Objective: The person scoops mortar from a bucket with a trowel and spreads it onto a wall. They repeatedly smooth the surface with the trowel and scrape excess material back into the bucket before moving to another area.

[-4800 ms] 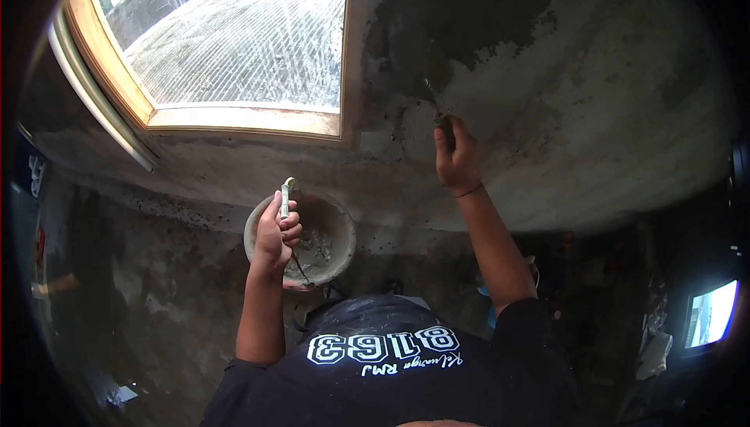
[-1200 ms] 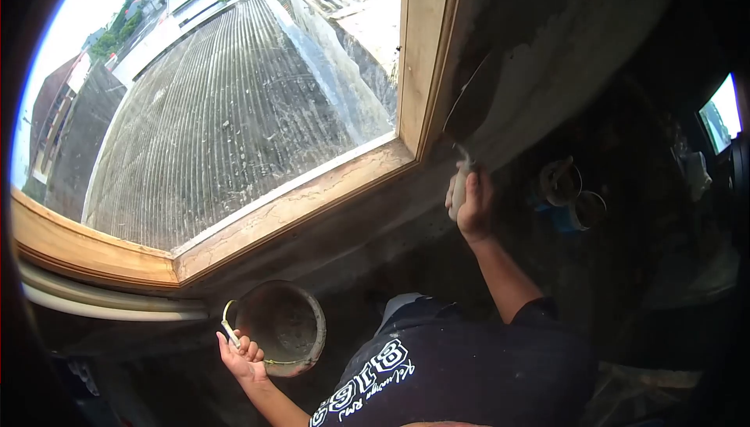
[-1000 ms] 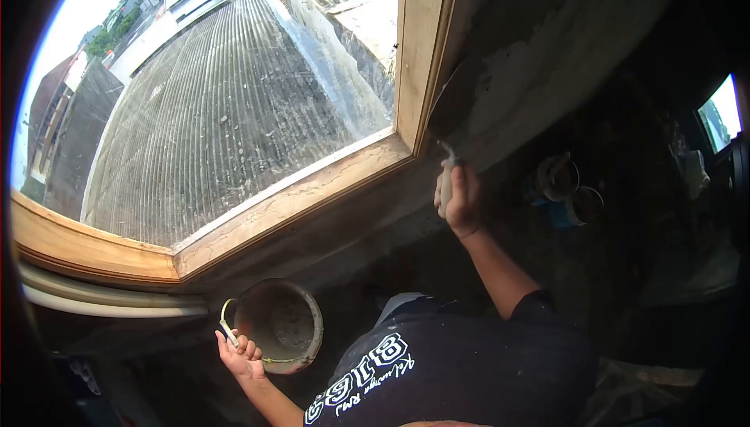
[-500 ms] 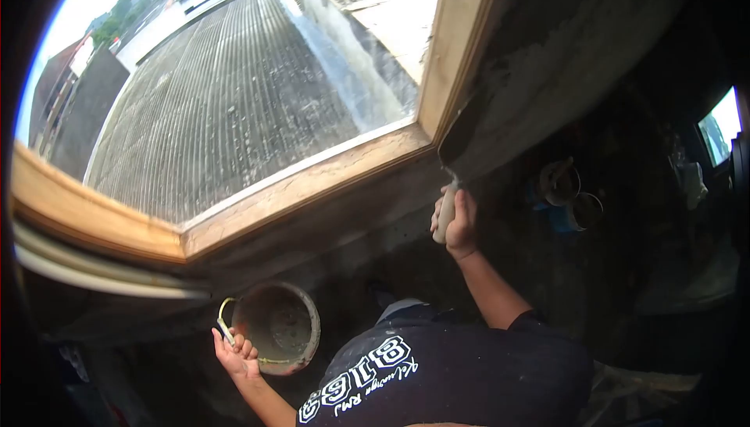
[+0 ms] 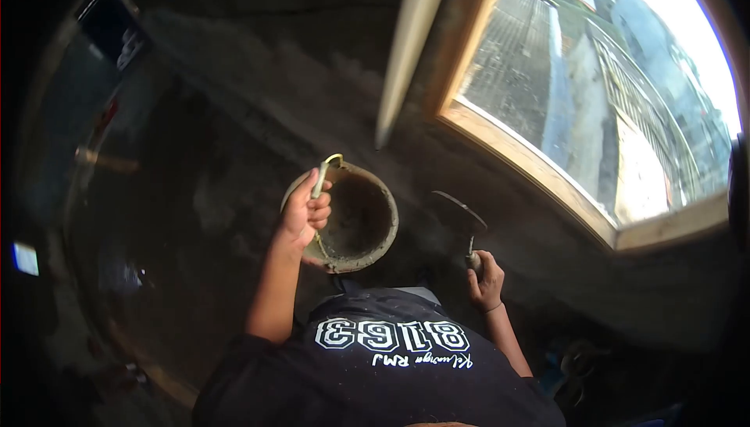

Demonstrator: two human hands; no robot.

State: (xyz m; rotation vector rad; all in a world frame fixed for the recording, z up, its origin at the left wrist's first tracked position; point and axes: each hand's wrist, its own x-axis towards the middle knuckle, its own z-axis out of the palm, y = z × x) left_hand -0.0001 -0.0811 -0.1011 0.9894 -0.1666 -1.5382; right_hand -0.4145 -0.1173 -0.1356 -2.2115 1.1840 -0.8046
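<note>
My left hand (image 5: 305, 212) is closed around the grip of a round bucket's handle, with the yellowish wire of the handle curving above the fingers. The bucket (image 5: 393, 220) hangs in front of my body, its rim crusted with grey residue. Its inside is dark, so I cannot make out how much it holds. To the right of the bucket, my right hand (image 5: 489, 278) grips a trowel (image 5: 472, 255) by its handle. The trowel's blade points up and away from me, its edge catching the light against the dark wall.
A wooden window frame (image 5: 539, 173) stands at the upper right, with corrugated roofs visible outside. A pale pole-like piece (image 5: 410, 44) runs beside it. Dim containers (image 5: 574, 364) sit at the lower right. The surroundings on the left are dark.
The view has swung left, so the window now appears at the right. The bucket has come nearer the middle in my left hand. My right hand and trowel are lower, away from the window corner.
</note>
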